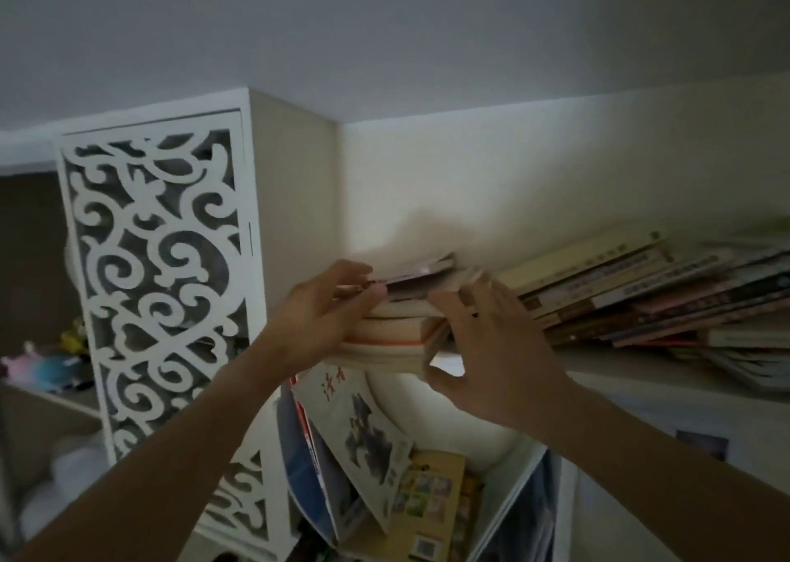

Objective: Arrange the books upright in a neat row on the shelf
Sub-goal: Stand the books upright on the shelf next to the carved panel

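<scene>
Both hands reach up to the middle of the frame, where a small pile of pale, flat-lying paperback books (397, 326) sits at the left end of a white upper shelf (620, 369). The left hand (320, 313) grips the pile's left side, its fingers curled onto a thin pinkish book (421, 271) lying on top. The right hand (491, 348) lies against the pile's right side with its fingers straight and together, the thumb below near the pile's lower corner.

Just to the right of this hand, a long row of leaning books (641, 300) with cream, brown and dark spines slumps far over toward the right edge of the frame, lying almost flat on the same shelf.

In the compartment below, lower centre, a white paperback with red characters and an ink painting (363, 424) leans among other tilted books, a yellow-covered one (431, 501) beside it. At the left stands a white cabinet door with a cut-out scroll pattern (158, 283), and blurred colourful toys (42, 369) sit at the far left edge.
</scene>
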Available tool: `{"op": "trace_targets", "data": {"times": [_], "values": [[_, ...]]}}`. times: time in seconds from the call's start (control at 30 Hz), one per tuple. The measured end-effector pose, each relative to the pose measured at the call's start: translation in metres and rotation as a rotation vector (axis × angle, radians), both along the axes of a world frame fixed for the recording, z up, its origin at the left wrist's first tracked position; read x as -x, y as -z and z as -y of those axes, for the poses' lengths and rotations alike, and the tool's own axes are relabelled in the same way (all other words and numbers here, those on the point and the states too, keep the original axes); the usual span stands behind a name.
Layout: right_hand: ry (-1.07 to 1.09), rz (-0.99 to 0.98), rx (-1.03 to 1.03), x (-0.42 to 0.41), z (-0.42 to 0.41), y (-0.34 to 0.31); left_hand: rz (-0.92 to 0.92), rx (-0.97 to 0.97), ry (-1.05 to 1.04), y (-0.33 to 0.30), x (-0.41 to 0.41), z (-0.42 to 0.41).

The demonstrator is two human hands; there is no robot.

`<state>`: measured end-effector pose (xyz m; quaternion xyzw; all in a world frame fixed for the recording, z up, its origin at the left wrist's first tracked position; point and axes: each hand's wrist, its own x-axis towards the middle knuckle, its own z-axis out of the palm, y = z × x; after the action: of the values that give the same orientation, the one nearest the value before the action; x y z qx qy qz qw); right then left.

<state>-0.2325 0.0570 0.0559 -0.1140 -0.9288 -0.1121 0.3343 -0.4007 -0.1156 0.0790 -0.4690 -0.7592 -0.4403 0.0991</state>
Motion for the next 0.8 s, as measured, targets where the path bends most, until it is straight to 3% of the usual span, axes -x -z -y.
{"op": "trace_targets", "data": {"times": [0.13, 0.23, 0.33, 0.4, 0.57, 0.8], "values": [[0.012, -0.068, -0.013, 0.009, -0.007, 0.007, -0.254, 0.105, -0.334, -0.019, 0.034, -0.02], [-0.007, -0.13, -0.025, 0.011, -0.011, 0.008, -0.323, 0.363, -0.316, -0.037, 0.054, -0.031], [0.003, -0.173, -0.061, 0.013, -0.01, 0.008, -0.699, 0.585, -0.379, -0.047, 0.059, -0.035], [0.011, -0.193, -0.076, 0.014, -0.009, 0.006, -0.852, 0.52, -0.487, -0.05, 0.06, -0.034], [-0.017, -0.215, -0.108, 0.017, -0.013, 0.009, -0.438, 0.051, -0.665, -0.057, 0.089, -0.018], [-0.035, -0.182, -0.077, 0.024, -0.011, 0.005, -0.231, -0.094, -0.686, -0.055, 0.108, -0.006]]}}
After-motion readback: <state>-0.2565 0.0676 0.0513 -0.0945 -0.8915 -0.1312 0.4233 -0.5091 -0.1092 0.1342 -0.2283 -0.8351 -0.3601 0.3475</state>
